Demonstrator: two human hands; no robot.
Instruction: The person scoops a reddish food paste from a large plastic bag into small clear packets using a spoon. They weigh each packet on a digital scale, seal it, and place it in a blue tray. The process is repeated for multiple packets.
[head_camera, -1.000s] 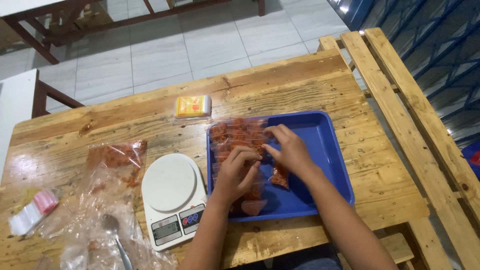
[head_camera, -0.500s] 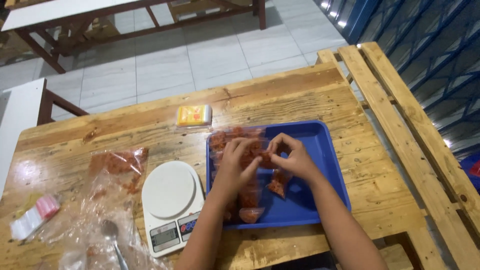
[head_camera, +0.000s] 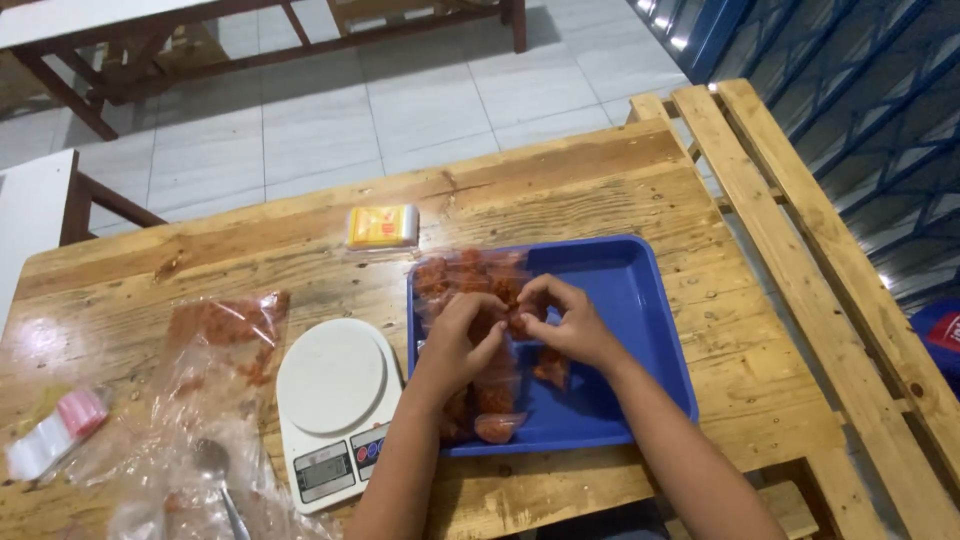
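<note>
Both hands, left hand (head_camera: 462, 338) and right hand (head_camera: 568, 322), pinch a clear bag of red snacks (head_camera: 500, 300) over the blue tray (head_camera: 640, 300). Left of it sits a white scale (head_camera: 335, 400); a yellow packet (head_camera: 382, 226) lies farther off.

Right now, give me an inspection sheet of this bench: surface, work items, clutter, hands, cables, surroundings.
Surface: wooden table, worn planks, stained at the left.
Work items: blue tray holding small clear packets of reddish-orange food.
Clutter: white kitchen scale left of the tray; large plastic bag with reddish contents; metal spoon on it; yellow pack behind the tray; pink and white item at the far left.
Hands: left hand and right hand both over the tray, fingers pinching one packet between them.
Cables: nothing seen.
Surroundings: tiled floor, wooden bench on the right, blue metal grating.
</note>
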